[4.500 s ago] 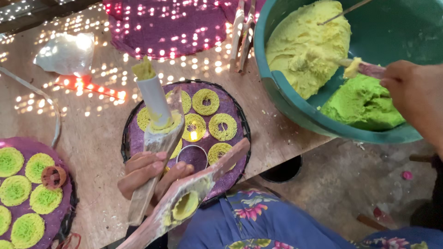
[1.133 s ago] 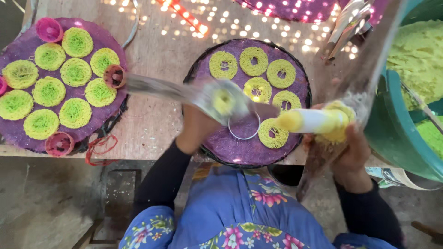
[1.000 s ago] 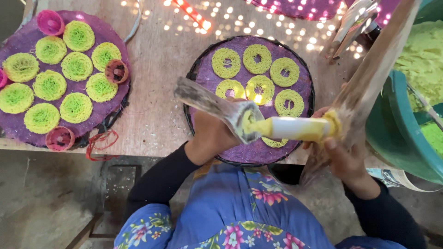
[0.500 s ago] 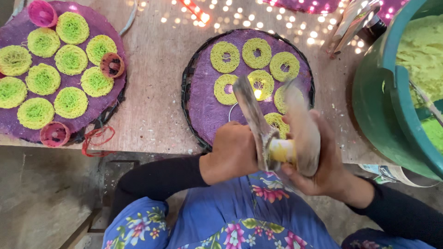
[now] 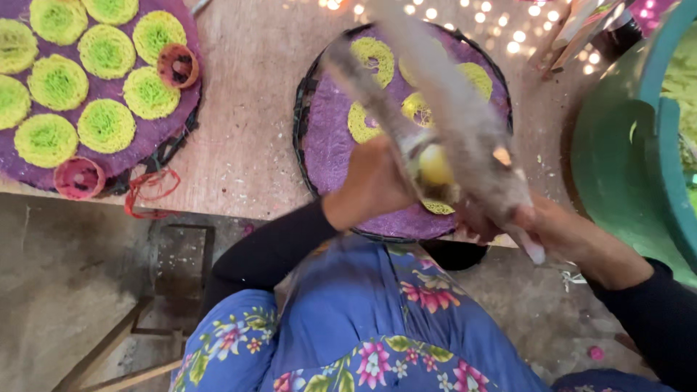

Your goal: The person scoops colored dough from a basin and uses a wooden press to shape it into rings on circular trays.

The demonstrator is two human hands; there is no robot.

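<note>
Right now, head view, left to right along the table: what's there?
Purple round tray of green-yellow noodle discs → red ring mould → red loop of cord → bare wooden table → second purple tray → left hand → press → right hand → green tub.

Purple tray [image 5: 330, 145] w/ yellow-green rings [image 5: 374, 58]; green tub [image 5: 624, 160].

Soft, even daylight; bright dappled specks glare on the far desk [image 5: 254, 87]. The metal press [image 5: 450, 152] at centre is heavily motion-blurred; the surroundings stay sharp.
</note>
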